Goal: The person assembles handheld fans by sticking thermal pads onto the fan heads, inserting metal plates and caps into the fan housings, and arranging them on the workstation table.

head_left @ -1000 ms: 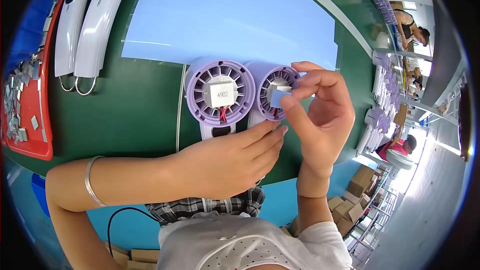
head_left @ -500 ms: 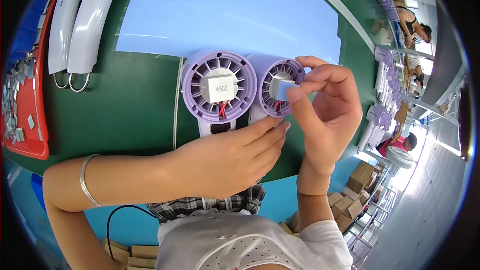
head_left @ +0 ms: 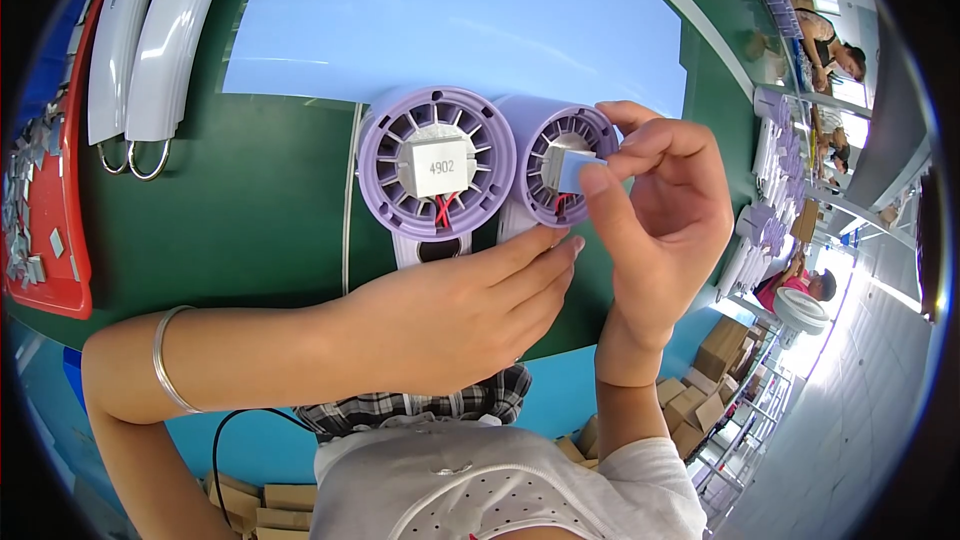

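Two round purple fan heads stand side by side with their slatted faces up. At the centre of the left fan head (head_left: 378, 180) sits a white square plate (head_left: 441, 169) with red wires below it. The right fan head (head_left: 535, 168) carries a plate whose top is partly covered by a small blue square piece (head_left: 576, 172). My right hand (head_left: 668, 202) is closed in a pinch on this blue piece's right edge, thumb and fingers at the rim. My left hand (head_left: 455, 318) reaches across, its fingers closed round the right fan's handle, which they mostly hide.
A red tray (head_left: 72, 240) of small grey-white squares lies at far left. Two white handles (head_left: 165, 60) with metal loops lie near it. A pale blue sheet (head_left: 450, 20) covers the green table (head_left: 270, 210) beyond the fans. Other people and more fan units are farther right.
The fans and both hands sit slightly higher in the picture. The right-hand pinch stays on the blue piece, which now looks a little more tilted.
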A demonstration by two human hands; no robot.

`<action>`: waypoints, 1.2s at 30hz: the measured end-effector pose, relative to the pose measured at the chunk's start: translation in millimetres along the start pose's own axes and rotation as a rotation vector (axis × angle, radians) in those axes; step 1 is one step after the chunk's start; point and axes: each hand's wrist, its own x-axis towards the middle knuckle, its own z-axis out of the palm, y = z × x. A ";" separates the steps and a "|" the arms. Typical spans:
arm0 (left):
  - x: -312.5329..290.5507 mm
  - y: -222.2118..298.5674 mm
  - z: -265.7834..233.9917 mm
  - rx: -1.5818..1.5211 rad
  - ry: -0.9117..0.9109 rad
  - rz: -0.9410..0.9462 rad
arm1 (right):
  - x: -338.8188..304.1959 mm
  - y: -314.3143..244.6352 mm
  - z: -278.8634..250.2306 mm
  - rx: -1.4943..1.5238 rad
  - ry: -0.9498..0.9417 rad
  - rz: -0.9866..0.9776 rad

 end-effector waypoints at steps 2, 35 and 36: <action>-0.1 -0.1 0.0 0.009 -0.003 -0.001 | -0.1 0.2 0.6 -0.010 0.003 -0.003; -0.4 -1.2 -4.7 -0.035 -0.045 -0.005 | -11.1 9.2 0.0 -0.103 -0.092 -0.021; -0.2 -1.4 -4.9 -0.034 -0.048 0.001 | -11.0 8.4 -0.2 -0.102 -0.098 0.006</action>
